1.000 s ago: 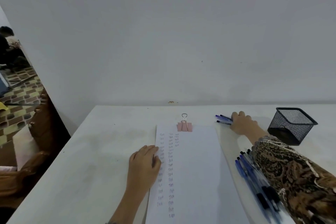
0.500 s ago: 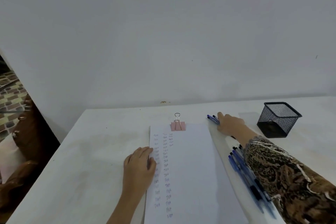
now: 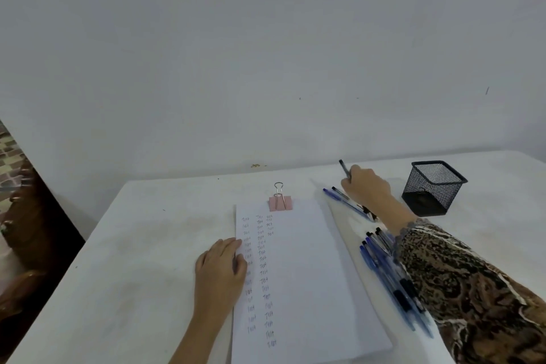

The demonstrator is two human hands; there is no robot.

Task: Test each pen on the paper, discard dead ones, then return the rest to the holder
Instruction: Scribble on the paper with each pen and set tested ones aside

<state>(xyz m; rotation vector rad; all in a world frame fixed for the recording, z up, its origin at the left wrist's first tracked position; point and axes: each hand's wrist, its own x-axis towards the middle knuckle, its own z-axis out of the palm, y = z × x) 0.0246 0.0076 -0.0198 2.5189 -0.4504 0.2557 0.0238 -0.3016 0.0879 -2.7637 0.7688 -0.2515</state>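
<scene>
Holding down the paper [image 3: 301, 275] at its left edge with the left hand [image 3: 220, 269], fingers straight and close together. Clipped at the paper's top by a pink binder clip [image 3: 280, 201]. Just past the paper's top right corner, gripping one pen [image 3: 344, 168] in the right hand [image 3: 366, 186], fingers curled round it, above two more pens [image 3: 342, 199]. Probably fetching the next pen to test; next, bringing it over the paper's blank part and scribbling. Right of the paper, a heap of blue pens [image 3: 384, 269]; farther right, the mesh holder [image 3: 432, 186].

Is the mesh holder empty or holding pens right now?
Empty, as far as shows: the mesh holder stands upright with no pens above its rim; loose pens lie beside the paper.
</scene>
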